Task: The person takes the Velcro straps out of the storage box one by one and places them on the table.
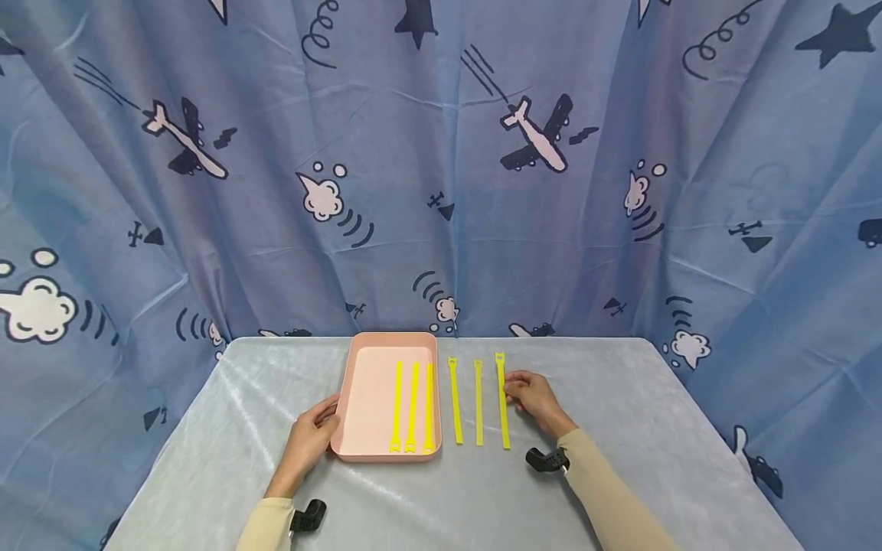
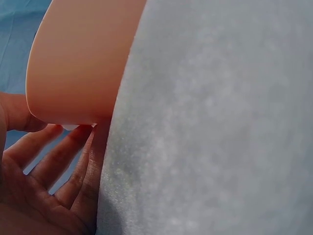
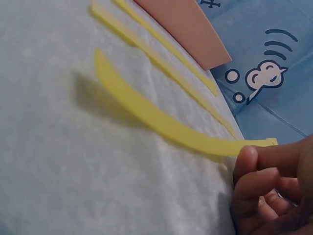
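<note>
One bendy strap (image 1: 504,417), likely light, suits your right hand (image 1: 537,398) pinching near its end; your left hand (image 1: 307,441) grips the tray (image 1: 367,405).

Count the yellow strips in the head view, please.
6. In the right half of the pink tray: left strip, middle strip, right strip. Right of the tray: first strip, second strip, and third strip, pinched by the right hand. None seems hidden.
</note>
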Action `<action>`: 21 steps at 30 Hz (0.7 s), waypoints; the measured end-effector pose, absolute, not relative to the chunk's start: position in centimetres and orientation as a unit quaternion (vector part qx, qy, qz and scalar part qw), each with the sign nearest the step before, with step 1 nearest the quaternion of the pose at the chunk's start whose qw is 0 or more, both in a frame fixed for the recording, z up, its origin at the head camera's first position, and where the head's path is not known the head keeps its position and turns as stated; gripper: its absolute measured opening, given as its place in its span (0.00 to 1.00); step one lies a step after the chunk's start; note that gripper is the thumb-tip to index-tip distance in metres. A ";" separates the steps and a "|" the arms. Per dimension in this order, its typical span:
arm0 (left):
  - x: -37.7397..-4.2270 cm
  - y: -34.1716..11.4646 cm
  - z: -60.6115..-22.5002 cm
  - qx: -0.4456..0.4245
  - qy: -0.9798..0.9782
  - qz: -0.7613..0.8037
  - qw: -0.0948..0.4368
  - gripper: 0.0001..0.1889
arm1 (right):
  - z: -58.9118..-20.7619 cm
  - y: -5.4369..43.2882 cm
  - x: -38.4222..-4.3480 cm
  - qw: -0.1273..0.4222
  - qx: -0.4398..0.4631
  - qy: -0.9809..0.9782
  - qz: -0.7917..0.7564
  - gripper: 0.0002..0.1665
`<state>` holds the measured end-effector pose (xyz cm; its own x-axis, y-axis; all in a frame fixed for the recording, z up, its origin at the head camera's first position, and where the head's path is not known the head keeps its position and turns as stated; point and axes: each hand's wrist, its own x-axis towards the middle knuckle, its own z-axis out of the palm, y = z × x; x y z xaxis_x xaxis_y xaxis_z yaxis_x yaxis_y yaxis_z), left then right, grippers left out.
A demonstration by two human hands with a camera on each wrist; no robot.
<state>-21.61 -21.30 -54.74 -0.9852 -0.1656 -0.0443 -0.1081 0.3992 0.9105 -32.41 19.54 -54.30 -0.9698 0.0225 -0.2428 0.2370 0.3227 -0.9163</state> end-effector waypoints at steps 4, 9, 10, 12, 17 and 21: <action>-21.7 -21.3 -54.7 0.080 -0.836 -0.541 0.030 0.24 | -54.2 19.4 -32.5 0.087 0.083 0.816 -0.565 0.15; -21.7 -21.2 -54.7 0.082 -0.838 -0.539 0.028 0.24 | -54.3 19.3 -32.5 0.083 0.088 0.821 -0.557 0.15; -21.8 -21.2 -54.7 0.083 -0.838 -0.539 0.027 0.24 | -54.3 19.3 -32.5 0.080 0.088 0.822 -0.556 0.15; -21.8 -21.2 -54.7 0.083 -0.838 -0.539 0.026 0.24 | -54.3 19.2 -32.6 0.075 0.091 0.823 -0.555 0.16; -21.8 -21.2 -54.7 0.081 -0.838 -0.539 0.028 0.24 | -54.4 19.2 -32.6 0.071 0.093 0.819 -0.562 0.17; -21.8 -21.2 -54.8 0.079 -0.837 -0.541 0.029 0.24 | -54.5 19.4 -32.4 0.079 0.089 0.812 -0.571 0.19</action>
